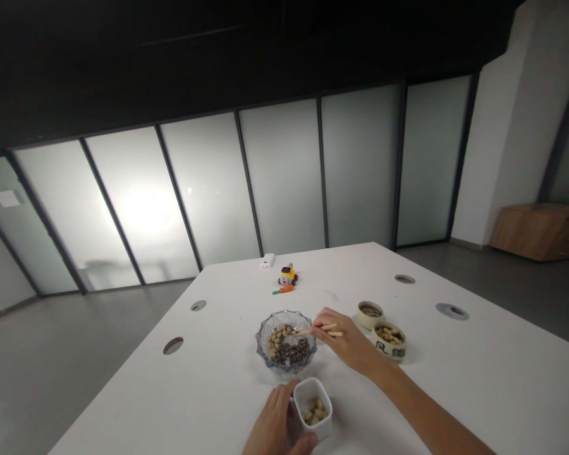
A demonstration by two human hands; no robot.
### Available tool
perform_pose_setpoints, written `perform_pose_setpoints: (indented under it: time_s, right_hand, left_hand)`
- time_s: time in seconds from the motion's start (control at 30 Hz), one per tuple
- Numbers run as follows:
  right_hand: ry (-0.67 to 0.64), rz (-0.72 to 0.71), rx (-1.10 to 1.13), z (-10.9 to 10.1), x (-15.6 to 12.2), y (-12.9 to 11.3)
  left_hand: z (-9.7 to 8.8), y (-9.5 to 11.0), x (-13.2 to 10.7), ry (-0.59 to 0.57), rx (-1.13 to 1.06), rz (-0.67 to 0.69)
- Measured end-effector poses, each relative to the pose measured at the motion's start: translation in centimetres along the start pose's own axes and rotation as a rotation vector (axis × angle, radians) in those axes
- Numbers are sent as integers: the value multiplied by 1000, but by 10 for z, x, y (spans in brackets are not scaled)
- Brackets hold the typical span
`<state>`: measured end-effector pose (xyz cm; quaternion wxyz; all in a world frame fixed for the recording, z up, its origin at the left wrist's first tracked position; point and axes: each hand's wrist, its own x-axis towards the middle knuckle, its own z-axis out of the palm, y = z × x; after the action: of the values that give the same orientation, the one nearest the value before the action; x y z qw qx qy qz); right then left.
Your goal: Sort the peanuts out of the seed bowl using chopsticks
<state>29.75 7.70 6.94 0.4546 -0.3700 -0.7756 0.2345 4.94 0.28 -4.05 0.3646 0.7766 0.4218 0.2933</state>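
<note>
My right hand (344,340) holds a pair of wooden chopsticks (318,330) whose tips reach into a clear glass bowl (286,342) filled with mixed peanuts and dark seeds. My left hand (275,426) grips a small white square cup (312,407) at the near table edge; a few peanuts lie inside it. The cup stands just in front of the glass bowl.
Two small round bowls sit to the right: one with dark seeds (370,313), one with peanuts (389,340). Farther back lie a small yellow toy (287,275), an orange carrot-shaped piece (284,289) and a white box (267,260). The white table (478,379) has several round cable holes.
</note>
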Motion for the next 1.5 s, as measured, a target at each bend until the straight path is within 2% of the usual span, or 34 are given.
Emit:
perform_pose_setpoints:
  time_s: [0.23,0.63,1.07,1.33,1.5]
  right_hand:
    - [-61,-29,-50,-1,-1,-1]
    - [-55,-54,-51,5,-3,7]
    - [-14,-19,-29,1,-1,0]
    - [-60,-32,-93,2,-2,-2]
    - [-29,-19,-75,2,-2,-4]
  left_hand:
    - [-1,6,-2,-4,8,-6]
    - [0,1,-2,3,-34,30]
    - [0,3,-1,9,-14,29]
    - [1,1,-1,11,-31,17]
    - [1,3,-1,5,-10,-8]
